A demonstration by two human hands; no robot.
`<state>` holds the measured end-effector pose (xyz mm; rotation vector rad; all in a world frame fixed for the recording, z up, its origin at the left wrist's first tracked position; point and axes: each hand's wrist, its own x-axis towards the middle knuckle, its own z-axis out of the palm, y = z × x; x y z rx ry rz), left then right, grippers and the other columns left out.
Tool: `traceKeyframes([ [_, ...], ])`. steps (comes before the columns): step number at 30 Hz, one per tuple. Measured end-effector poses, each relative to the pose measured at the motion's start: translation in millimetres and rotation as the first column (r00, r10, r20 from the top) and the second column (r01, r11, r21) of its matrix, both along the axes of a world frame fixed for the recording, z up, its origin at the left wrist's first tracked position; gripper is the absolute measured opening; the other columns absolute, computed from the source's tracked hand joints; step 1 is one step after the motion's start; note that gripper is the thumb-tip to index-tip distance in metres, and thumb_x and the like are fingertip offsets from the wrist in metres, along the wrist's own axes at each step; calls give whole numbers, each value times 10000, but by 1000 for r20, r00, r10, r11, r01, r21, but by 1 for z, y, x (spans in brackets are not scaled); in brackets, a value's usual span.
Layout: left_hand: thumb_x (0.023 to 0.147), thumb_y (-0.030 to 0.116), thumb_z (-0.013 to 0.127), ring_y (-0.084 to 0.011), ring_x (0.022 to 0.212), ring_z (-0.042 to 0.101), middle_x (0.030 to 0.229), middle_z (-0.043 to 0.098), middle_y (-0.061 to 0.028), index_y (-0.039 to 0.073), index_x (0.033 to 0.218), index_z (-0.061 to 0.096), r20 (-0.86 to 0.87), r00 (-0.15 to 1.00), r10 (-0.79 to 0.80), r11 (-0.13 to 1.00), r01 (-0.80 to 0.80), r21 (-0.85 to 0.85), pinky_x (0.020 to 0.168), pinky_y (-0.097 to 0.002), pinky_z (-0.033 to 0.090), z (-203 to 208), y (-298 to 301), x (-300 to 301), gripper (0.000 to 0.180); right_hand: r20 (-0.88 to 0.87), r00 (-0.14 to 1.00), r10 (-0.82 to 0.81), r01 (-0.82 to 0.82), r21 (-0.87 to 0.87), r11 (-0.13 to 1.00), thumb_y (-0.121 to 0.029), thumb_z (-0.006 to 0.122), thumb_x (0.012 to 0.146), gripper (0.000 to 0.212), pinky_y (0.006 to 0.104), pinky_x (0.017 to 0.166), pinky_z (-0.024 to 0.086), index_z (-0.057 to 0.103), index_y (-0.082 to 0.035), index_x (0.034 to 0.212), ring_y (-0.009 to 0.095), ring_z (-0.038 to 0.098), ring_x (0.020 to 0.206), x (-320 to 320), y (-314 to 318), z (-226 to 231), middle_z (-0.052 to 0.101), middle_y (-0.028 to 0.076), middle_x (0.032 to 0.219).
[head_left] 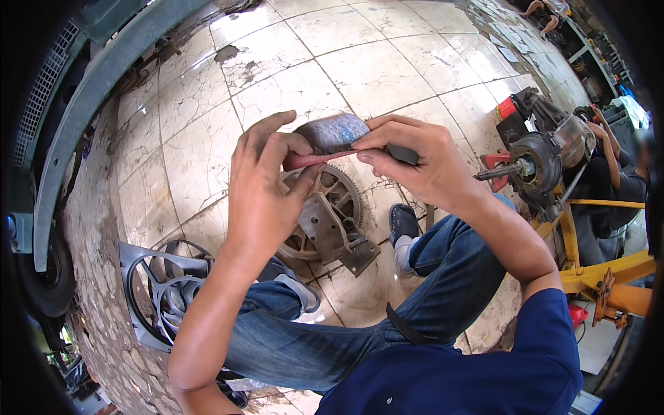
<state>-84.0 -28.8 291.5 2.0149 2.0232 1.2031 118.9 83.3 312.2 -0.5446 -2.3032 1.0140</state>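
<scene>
Both hands closed on the curved piece: left hand (266,181) pinching its left end, right hand (423,158) its right. Piece (337,131) is up in the air, above the gear (355,200) on the floor (270,90). Step: looks like two-handed handling; next move likely calls for steady pinches. Long axis left-right, bulge up and away from the person.

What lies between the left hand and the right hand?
In the head view, a curved grey piece and a reddish strip below it, held by the left hand and right hand.
</scene>
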Motion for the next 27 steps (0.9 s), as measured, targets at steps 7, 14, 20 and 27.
traceKeyframes([
  [7,1019,294,563,-176,1051,605,1153,582,-75,72,1149,540,902,391,181,938,207,-278,915,-352,515,7,7,-10,258,-138,990,-17,51,242,969,-55,751,822,205,318,747,558,709,-50,1022,242,697,888,-1,9,-9,678,85,1062],
  [14,987,69,576,-128,940,614,1049,592,-60,48,1185,522,859,498,122,970,121,-209,821,-298,535,-2,12,-14,206,-97,995,21,-11,103,995,-70,766,824,230,292,761,551,700,-32,1041,180,694,902,-6,11,-9,684,87,1110],
  [20,937,-53,574,-105,834,581,1041,605,-84,11,1202,515,678,735,9,983,120,-142,709,-250,509,-4,8,-11,278,-45,990,-131,130,-33,991,-118,764,851,268,298,774,550,685,-43,1096,172,700,907,-4,9,3,713,76,1063],
  [27,942,-85,525,-116,905,581,1116,574,-85,21,1317,421,706,704,-78,974,205,-97,804,-277,508,0,3,-1,403,-73,997,-33,45,162,986,-100,734,858,194,296,699,534,717,-92,1051,195,690,794,-2,18,-7,713,70,963],
])
